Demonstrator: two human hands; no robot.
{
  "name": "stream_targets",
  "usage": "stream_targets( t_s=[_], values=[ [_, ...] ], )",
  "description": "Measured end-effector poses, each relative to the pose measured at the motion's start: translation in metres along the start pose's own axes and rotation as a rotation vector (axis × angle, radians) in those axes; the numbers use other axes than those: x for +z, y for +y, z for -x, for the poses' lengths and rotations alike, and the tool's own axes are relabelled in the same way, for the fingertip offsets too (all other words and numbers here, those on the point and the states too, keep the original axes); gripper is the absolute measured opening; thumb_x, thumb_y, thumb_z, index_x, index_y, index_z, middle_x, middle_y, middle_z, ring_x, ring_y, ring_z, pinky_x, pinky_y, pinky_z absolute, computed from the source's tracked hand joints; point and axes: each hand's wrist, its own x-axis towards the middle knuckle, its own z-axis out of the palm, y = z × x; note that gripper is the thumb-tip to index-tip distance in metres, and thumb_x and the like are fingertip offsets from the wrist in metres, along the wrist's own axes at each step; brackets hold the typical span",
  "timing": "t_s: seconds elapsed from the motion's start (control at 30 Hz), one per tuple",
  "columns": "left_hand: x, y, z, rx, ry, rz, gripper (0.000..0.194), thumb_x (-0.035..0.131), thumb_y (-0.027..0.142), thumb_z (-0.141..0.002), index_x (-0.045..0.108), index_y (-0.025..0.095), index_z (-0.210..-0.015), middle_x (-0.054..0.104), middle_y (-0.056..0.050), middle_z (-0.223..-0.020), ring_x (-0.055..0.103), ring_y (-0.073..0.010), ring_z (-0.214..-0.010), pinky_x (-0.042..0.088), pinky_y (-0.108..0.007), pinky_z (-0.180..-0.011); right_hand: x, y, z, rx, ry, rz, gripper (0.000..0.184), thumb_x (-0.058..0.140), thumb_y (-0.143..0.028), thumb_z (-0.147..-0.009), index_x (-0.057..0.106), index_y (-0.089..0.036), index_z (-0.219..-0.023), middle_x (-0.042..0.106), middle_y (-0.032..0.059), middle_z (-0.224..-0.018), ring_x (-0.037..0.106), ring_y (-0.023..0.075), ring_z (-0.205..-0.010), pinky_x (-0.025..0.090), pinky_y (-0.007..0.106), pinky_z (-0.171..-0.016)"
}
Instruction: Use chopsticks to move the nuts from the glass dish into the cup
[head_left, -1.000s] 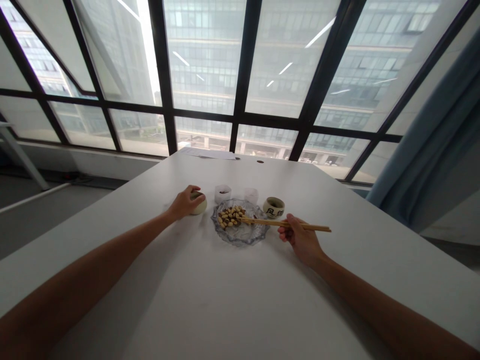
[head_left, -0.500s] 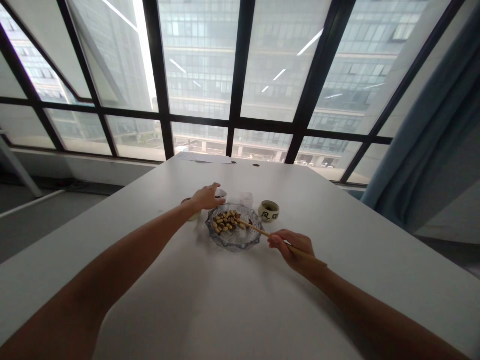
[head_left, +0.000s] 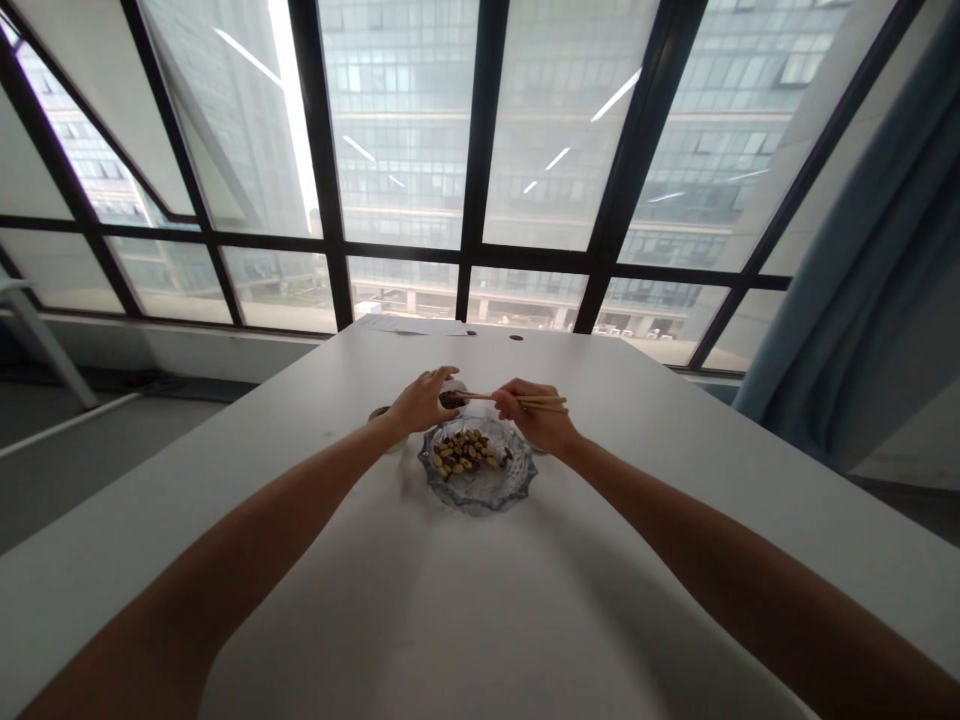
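A scalloped glass dish (head_left: 480, 487) with several peanuts (head_left: 463, 452) sits in the middle of the white table (head_left: 465, 610). My right hand (head_left: 534, 418) is behind the dish, closed on a pair of wooden chopsticks (head_left: 517, 400) whose tips reach left over a small cup with dark contents (head_left: 452, 398). My left hand (head_left: 422, 400) curls round that small cup from the left. A pale round cup (head_left: 384, 420) shows just behind my left wrist.
Papers (head_left: 409, 326) lie at the table's far edge by a small dark spot (head_left: 516, 338). Beyond the table are large windows with black frames (head_left: 480, 130). A blue-grey curtain (head_left: 862, 270) hangs at the right.
My right hand lifted the chopsticks out of the dish and moved up and left over the small cup. My left hand shifted from the pale cup to the small cup.
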Motion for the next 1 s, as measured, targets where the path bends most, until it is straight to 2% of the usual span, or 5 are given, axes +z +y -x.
stream_targets(
  t_s=[0.23, 0.4, 0.53, 0.8, 1.0],
  values=[
    [0.000, -0.004, 0.001, -0.106, -0.028, -0.028, 0.070, 0.076, 0.039, -0.074, 0.049, 0.022, -0.137, 0.069, -0.014, -0.126, 0.066, -0.0335, -0.116, 0.050, -0.046, -0.099, -0.020, -0.009, 0.010, 0.181, 0.137, -0.214, 0.063, 0.061, -0.081, -0.078, 0.068, -0.019, -0.067, 0.065, 0.0040, -0.053, 0.056, 0.0134, -0.041, 0.043, 0.023, -0.039],
    [0.004, -0.011, -0.003, -0.201, -0.078, -0.063, 0.066, 0.078, 0.043, -0.072, 0.054, 0.023, -0.131, 0.072, -0.013, -0.122, 0.068, -0.0358, -0.113, 0.052, -0.046, -0.096, -0.034, -0.024, 0.030, 0.292, -0.099, -0.186, 0.067, 0.060, -0.083, -0.078, 0.066, -0.018, -0.060, 0.060, 0.0033, -0.044, 0.051, 0.0120, -0.033, 0.037, 0.021, -0.032],
    [0.002, -0.014, -0.001, -0.219, -0.095, -0.048, 0.062, 0.077, 0.048, -0.074, 0.058, 0.022, -0.127, 0.073, -0.015, -0.123, 0.069, -0.0353, -0.112, 0.052, -0.045, -0.096, -0.025, -0.019, 0.033, 0.271, -0.195, -0.147, 0.058, 0.066, -0.077, -0.077, 0.068, -0.020, -0.064, 0.067, 0.0032, -0.053, 0.058, 0.0143, -0.040, 0.045, 0.022, -0.037],
    [-0.032, -0.030, 0.052, -0.232, 0.057, -0.058, 0.050, 0.063, 0.064, -0.081, 0.068, 0.023, -0.111, 0.075, -0.012, -0.114, 0.070, -0.0321, -0.105, 0.050, -0.044, -0.099, -0.036, 0.002, 0.037, 0.222, 0.141, -0.143, 0.057, 0.067, -0.075, -0.079, 0.071, -0.019, -0.069, 0.066, 0.0045, -0.055, 0.059, 0.0154, -0.044, 0.048, 0.025, -0.041],
    [-0.022, -0.042, 0.088, -0.368, 0.199, 0.153, 0.060, 0.056, 0.066, -0.084, 0.059, 0.019, -0.122, 0.073, -0.013, -0.116, 0.070, -0.0285, -0.106, 0.052, -0.043, -0.097, -0.028, 0.000, 0.054, 0.188, 0.018, -0.104, 0.051, 0.066, -0.067, -0.086, 0.070, -0.021, -0.066, 0.069, 0.0053, -0.060, 0.063, 0.0181, -0.052, 0.051, 0.029, -0.049]
  ],
)
